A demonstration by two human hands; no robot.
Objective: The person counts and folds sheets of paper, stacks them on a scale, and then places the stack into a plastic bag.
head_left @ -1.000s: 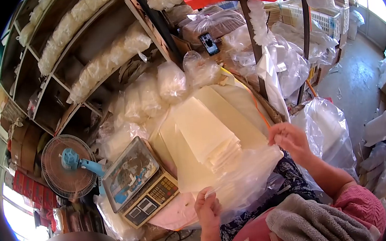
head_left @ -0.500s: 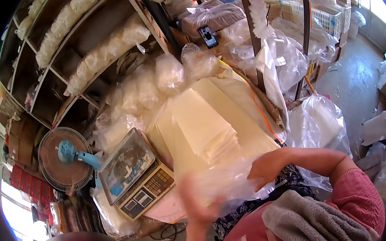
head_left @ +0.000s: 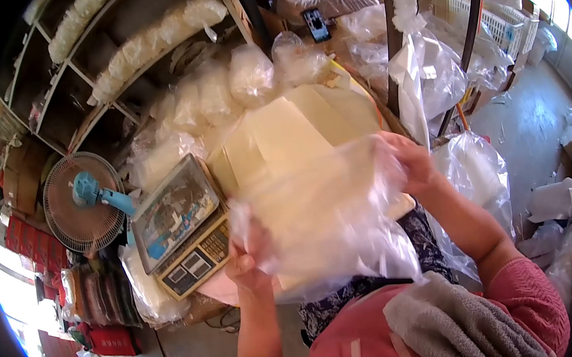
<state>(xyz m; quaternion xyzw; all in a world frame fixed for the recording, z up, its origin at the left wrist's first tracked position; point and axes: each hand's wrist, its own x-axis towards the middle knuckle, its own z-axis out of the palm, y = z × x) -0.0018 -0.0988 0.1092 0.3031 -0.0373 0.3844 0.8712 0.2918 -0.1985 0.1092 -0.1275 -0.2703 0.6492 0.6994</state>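
Observation:
A clear plastic bag [head_left: 335, 225] is spread out between my two hands, blurred by motion. My left hand [head_left: 248, 254] is closed on its left edge, beside the scale. On the other side, my right hand [head_left: 412, 163] grips the bag's upper right corner. Pale yellow sheets [head_left: 288, 133] lie stacked on the table just beyond the bag, which partly covers them. The bag's lower edge hangs in front of my lap.
To the left stand a digital scale [head_left: 194, 259] with scraps on its pan and a fan [head_left: 81, 198]. Filled plastic bags [head_left: 252, 75] line the table's back, near a phone [head_left: 317, 25]. Shelves [head_left: 98, 55] rise behind, and a dark post [head_left: 393, 44] stands at the right.
My left hand has moved up and left and taken hold of the bag. My right hand has risen, and the crumpled bag is now spread wide over the sheets. The view has shifted.

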